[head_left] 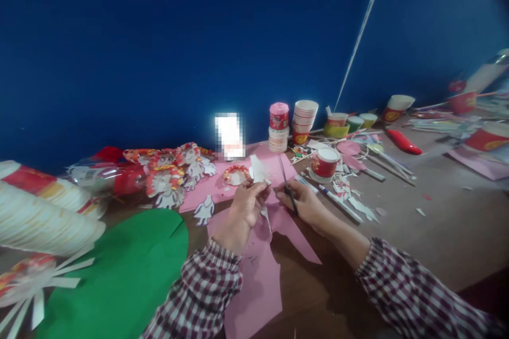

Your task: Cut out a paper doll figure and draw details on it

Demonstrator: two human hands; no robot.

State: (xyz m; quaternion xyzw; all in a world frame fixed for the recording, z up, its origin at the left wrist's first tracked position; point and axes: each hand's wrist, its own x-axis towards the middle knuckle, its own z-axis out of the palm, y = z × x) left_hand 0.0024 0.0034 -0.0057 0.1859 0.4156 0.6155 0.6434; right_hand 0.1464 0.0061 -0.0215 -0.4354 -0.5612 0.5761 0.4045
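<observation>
My left hand [245, 209] is closed, its fingers pinching a piece of white paper [260, 168] that stands up above them. To its right, my right hand [304, 202] grips a pair of scissors [289, 190] with dark handles, the blades pointing up and away. The scissors are apart from the upright part of the paper. Beneath both hands lie pink paper sheets [258, 280] with cut edges. A white paper figure cutout [204, 210] with a dark outline lies left of my left hand. Behind the hands is a red and yellow ring [236, 175].
Green paper [131, 270] and stacked paper cups [43, 217] fill the left side. Decorated cutouts [165, 180] stand beside a clear plastic bottle [103, 177]. More cup stacks [305, 119] stand by the blue wall [159, 53]. A red-and-white cup [325, 163], scraps [348, 188] and pens [340, 205] lie right.
</observation>
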